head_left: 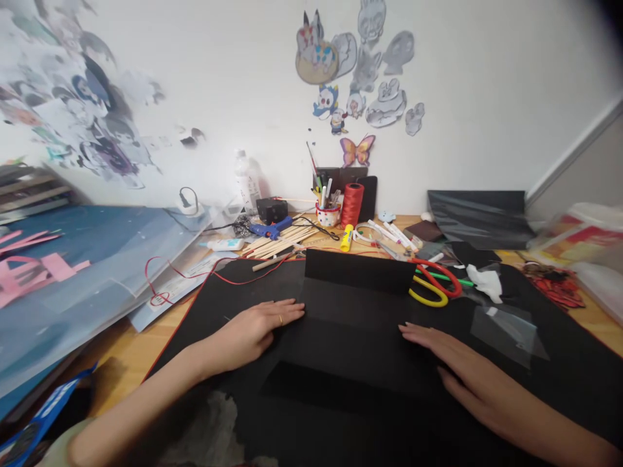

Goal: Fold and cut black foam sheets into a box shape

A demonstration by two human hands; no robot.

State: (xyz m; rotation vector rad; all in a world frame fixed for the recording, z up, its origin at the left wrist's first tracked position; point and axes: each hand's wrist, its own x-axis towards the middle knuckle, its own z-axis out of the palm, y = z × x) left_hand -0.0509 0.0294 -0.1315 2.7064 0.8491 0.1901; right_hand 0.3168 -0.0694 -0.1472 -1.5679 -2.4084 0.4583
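Note:
A folded sheet of black card (357,305) lies before me on a black mat (214,350), its far edge bent upright. My left hand (260,324) rests flat, fingers stretched, with the fingertips at the card's left edge. On the opposite side, my right hand (438,353) lies with fingers out and tips at the card's right edge. Neither hand grips anything. Scissors with red and yellow handles (435,285) lie just beyond the right hand, partly behind the card's raised flap. The near part of the card is dark and hard to tell from the mat.
Behind the card are a yellow glue stick (347,238), a spool of red ribbon (352,205), a pen cup (328,213), wooden sticks (282,239) and a blue glue gun (271,227). Clear film (509,334) lies right; pink paper strips (39,275) lie left.

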